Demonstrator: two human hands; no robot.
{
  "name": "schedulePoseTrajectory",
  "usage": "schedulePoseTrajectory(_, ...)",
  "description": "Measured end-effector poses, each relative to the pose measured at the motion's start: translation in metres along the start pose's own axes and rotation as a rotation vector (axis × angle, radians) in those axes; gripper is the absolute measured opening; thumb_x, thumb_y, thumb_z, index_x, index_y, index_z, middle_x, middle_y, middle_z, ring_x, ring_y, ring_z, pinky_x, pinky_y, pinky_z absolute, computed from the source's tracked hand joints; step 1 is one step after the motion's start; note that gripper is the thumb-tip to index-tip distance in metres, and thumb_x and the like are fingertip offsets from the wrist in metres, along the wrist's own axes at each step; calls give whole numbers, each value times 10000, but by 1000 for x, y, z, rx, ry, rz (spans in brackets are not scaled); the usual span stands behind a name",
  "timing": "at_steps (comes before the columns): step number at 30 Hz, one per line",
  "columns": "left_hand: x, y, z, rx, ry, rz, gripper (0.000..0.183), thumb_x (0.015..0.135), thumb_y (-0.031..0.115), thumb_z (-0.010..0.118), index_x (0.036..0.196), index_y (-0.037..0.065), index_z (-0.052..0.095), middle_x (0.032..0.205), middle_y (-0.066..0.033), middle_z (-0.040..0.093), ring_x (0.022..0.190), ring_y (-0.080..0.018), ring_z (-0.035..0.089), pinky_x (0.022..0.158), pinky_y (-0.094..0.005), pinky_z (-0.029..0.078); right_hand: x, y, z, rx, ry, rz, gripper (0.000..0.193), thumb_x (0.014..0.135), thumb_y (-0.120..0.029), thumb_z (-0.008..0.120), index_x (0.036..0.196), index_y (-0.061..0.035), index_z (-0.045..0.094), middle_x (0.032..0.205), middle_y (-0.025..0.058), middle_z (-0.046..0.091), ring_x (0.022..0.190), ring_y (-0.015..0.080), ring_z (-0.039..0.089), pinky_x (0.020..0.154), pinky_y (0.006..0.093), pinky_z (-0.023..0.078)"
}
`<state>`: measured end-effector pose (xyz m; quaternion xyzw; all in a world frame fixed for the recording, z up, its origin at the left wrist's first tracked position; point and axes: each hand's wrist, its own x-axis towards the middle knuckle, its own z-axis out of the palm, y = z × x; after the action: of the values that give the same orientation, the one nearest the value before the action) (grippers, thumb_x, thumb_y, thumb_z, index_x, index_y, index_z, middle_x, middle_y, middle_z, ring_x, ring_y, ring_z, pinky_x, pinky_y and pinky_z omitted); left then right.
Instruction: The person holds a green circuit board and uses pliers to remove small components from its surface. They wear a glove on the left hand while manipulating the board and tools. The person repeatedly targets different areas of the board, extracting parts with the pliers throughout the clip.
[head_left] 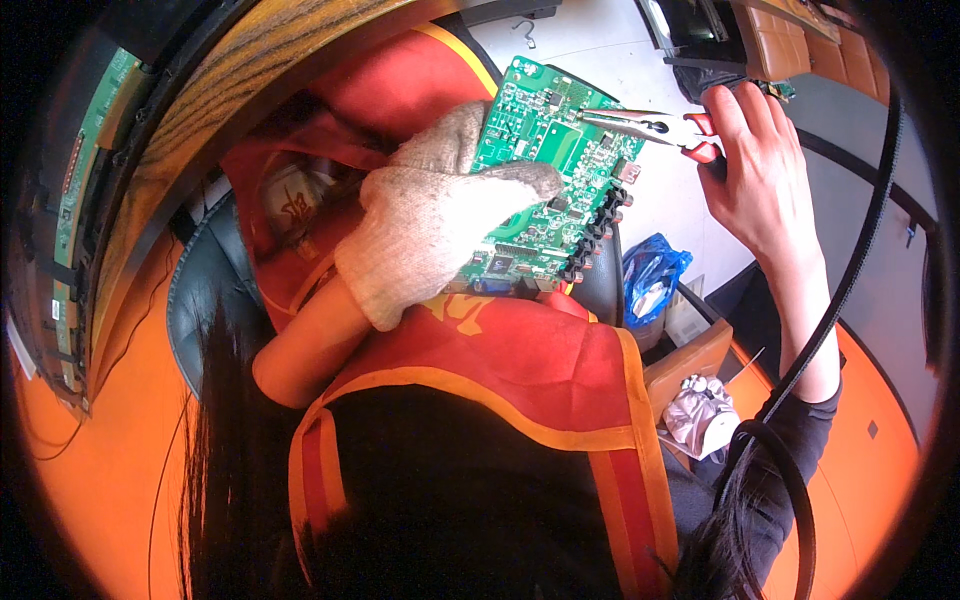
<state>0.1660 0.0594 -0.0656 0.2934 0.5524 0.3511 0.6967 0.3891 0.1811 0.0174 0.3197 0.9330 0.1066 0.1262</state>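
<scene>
A green circuit board [528, 112], crowded with small parts and with black and metal sockets along its right edge, is held tilted above my lap. My left hand [420, 225], in a whitish knitted glove with grey-stained fingers, grips it from the left, the thumb lying across its face. Bare and wrapped round red-handled needle-nose pliers [655, 127], my right hand [758, 165] is just beyond the board's upper right. The jaws of the pliers reach over the board's upper right part. Whether they pinch a component is too small to tell.
A wooden table edge [250, 62] curves along the upper left, above a strip of green board [85, 150]. My red apron [530, 365] covers my lap. A black cable [872, 225] hangs at the right, near my forearm. Beyond the board is a blue plastic bag [650, 272].
</scene>
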Motion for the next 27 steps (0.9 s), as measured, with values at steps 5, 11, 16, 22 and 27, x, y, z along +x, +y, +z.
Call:
schedulePoseTrajectory(5, 0, 0, -1, 97, 58, 119, 402, 776, 365, 694, 1064, 99, 605, 916, -56, 682, 862, -198, 645, 851, -335, 451, -1, -2, -1, -106, 21, 32, 439, 721, -95, 684, 1109, -67, 482, 1006, 156, 495, 920, 324, 515, 793, 397, 413)
schedulePoseTrajectory(11, -2, -1, -1, 85, 51, 73, 399, 775, 363, 691, 1060, 97, 605, 922, -54, 680, 861, -194, 644, 861, -331, 442, -1, -4, -3, -134, -11, 3, 445, 715, -128, 712, 1102, -78, 500, 973, 136, 486, 921, 307, 517, 780, 409, 416)
schedulePoseTrajectory(16, -3, 1, 0, 44, 43, 44, 376, 779, 338, 691, 1062, 106, 607, 913, -50, 681, 847, -188, 648, 812, -338, 457, 1, -2, -3, -100, 11, -22, 410, 690, -103, 724, 1051, -105, 530, 901, 107, 518, 840, 282, 548, 724, 383, 446)
schedulePoseTrajectory(22, -4, 4, 2, -34, 62, 38, 350, 783, 307, 691, 1064, 116, 609, 902, -45, 681, 831, -180, 651, 752, -346, 475, -2, -10, -10, 205, -197, 71, 338, 685, -38, 664, 996, -54, 534, 866, 146, 583, 795, 343, 604, 697, 401, 498)
schedulePoseTrajectory(27, -5, 1, 5, -35, 114, 101, 331, 787, 282, 691, 1066, 124, 612, 893, -41, 681, 817, -174, 655, 703, -353, 489, -3, -23, -15, 725, -431, 218, 234, 634, 23, 547, 849, -6, 460, 691, 190, 484, 608, 359, 521, 579, 387, 418)
